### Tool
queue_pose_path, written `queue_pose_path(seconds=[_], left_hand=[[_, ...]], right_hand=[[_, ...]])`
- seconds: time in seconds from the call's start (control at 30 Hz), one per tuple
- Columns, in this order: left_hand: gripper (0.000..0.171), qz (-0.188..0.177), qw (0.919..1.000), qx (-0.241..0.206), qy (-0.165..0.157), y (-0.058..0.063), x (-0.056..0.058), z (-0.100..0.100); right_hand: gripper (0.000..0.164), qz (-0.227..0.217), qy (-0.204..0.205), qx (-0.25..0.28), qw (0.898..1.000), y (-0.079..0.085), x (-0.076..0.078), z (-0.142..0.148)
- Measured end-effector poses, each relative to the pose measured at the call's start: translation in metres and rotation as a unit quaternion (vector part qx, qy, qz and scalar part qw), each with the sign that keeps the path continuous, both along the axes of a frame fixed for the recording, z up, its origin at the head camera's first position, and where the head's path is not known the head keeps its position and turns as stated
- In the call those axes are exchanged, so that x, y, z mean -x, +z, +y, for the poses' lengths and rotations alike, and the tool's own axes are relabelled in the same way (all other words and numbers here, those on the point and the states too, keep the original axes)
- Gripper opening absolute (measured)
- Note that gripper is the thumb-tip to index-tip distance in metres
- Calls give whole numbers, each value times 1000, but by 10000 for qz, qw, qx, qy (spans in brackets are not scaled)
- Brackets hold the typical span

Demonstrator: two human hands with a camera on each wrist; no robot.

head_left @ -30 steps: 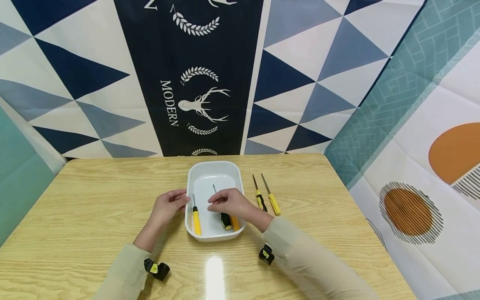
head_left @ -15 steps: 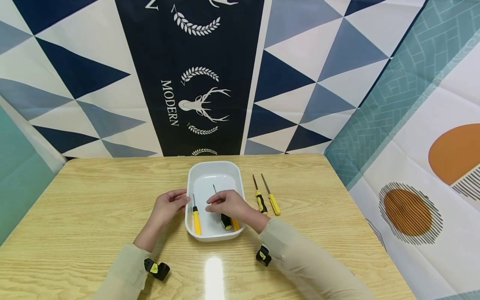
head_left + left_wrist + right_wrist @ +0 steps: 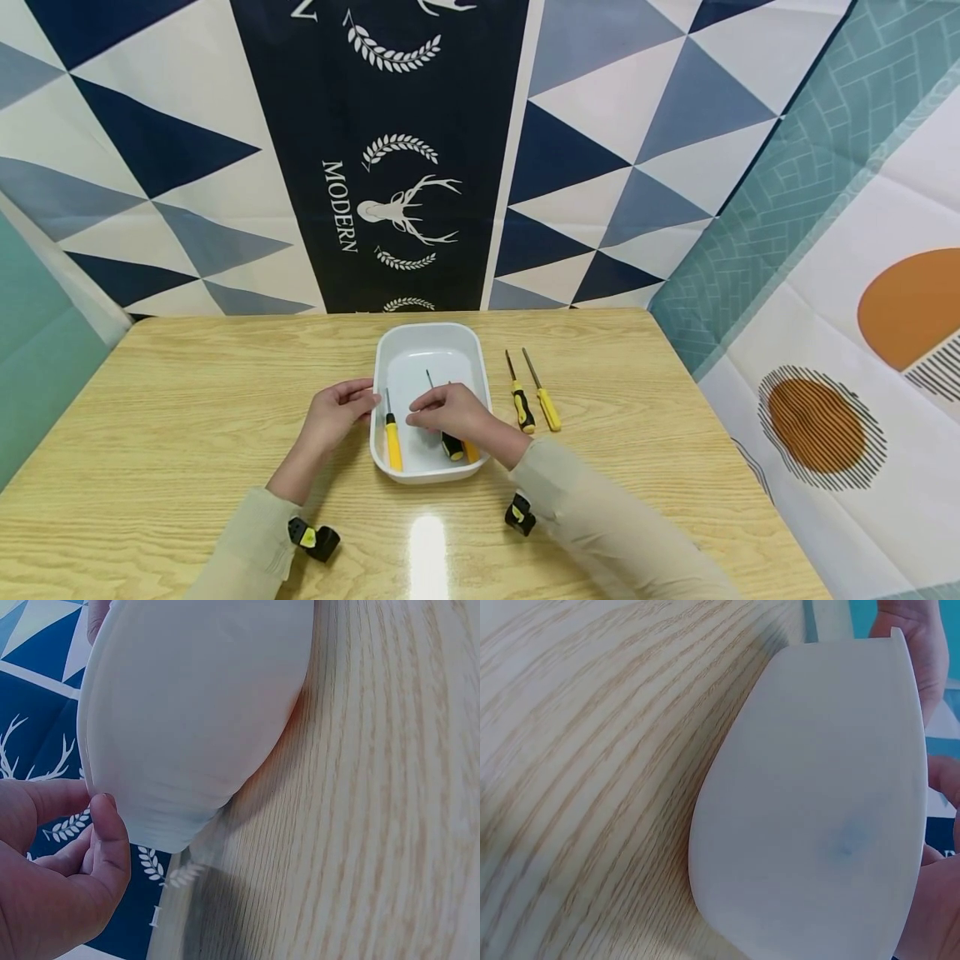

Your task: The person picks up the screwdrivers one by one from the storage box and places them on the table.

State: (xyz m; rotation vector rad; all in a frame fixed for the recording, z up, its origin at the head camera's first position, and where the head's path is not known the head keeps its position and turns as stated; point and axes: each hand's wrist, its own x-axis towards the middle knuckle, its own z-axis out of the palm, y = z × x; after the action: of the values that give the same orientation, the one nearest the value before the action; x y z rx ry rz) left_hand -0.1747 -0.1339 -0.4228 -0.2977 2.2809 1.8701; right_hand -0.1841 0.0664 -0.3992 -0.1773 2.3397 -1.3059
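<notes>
A white plastic tray [image 3: 423, 479] lies on the table with screwdrivers inside. My left hand [image 3: 335, 414] pinches its left rim between thumb and index finger, as the left wrist view shows on the tray wall [image 3: 195, 712]. My right hand [image 3: 453, 414] hovers over the tray's right half, fingers loosely bent, nothing visible between them. Under it lie a black-handled screwdriver [image 3: 452, 447] and a yellow-orange-handled one [image 3: 472, 452], both partly hidden. Along the tray's left wall rests a yellow screwdriver [image 3: 393, 444]. In the right wrist view the tray wall [image 3: 795, 787] covers most of the right hand.
Right of the tray, a yellow-and-black screwdriver [image 3: 522, 408] and an all-yellow-handled screwdriver [image 3: 549, 408] lie side by side on the wood-grain table [image 3: 210, 400]. A patterned cloth [image 3: 405, 125] hangs behind the table's back edge.
My right hand and forearm have shifted slightly left and toward me over the tray, uncovering more of the yellow-and-black screwdriver's handle. The left hand and tray have stayed in place.
</notes>
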Motion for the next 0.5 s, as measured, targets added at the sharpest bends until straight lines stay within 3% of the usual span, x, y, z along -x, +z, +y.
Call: queue_pose_path(seconds=[0.5], left_hand=[[40, 86, 9998, -161, 35, 0, -1, 1]], right_hand=[[22, -178, -156, 66, 9997, -3, -2, -4]])
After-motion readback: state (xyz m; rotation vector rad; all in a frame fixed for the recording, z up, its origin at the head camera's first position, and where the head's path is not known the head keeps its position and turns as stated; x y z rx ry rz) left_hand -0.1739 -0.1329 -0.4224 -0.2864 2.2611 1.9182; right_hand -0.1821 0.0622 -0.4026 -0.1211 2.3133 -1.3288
